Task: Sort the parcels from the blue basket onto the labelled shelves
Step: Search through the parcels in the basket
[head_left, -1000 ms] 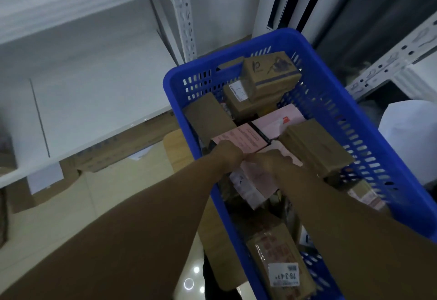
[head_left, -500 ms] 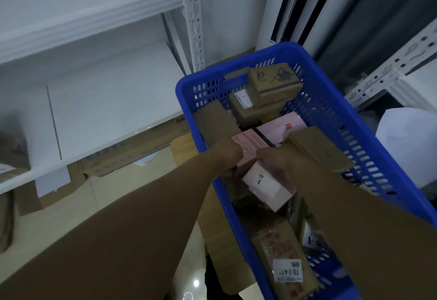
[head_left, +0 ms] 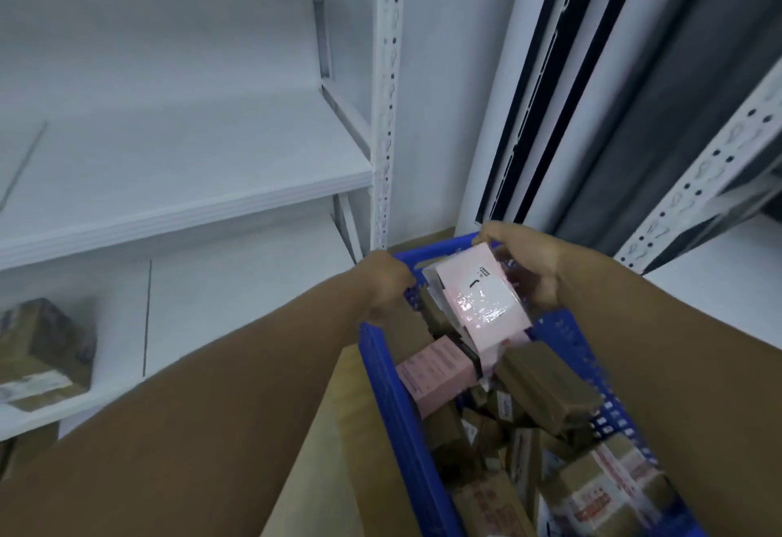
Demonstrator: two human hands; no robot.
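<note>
A blue basket [head_left: 391, 401] full of several cardboard and pink parcels sits low and right of centre. Both hands hold a pink-and-white taped box [head_left: 480, 303] lifted above the basket's far end. My right hand [head_left: 524, 265] grips the box's far right side, fingers curled over its top. My left hand [head_left: 387, 284] is at the box's left edge; its fingers are hidden behind the hand. A flat pink parcel [head_left: 436, 367] and a brown box [head_left: 546, 384] lie just below in the basket.
White metal shelves [head_left: 190, 193] fill the left, with an upright post [head_left: 387, 92] beside the basket. One cardboard parcel [head_left: 44, 350] stands on the lower shelf at far left. Another white rack [head_left: 702, 181] rises at right, in front of a dark curtain.
The pink-and-white box has come up out of the parcel pile, raised by both hands toward the basket's far rim. My view has tilted up, showing more of the shelves.
</note>
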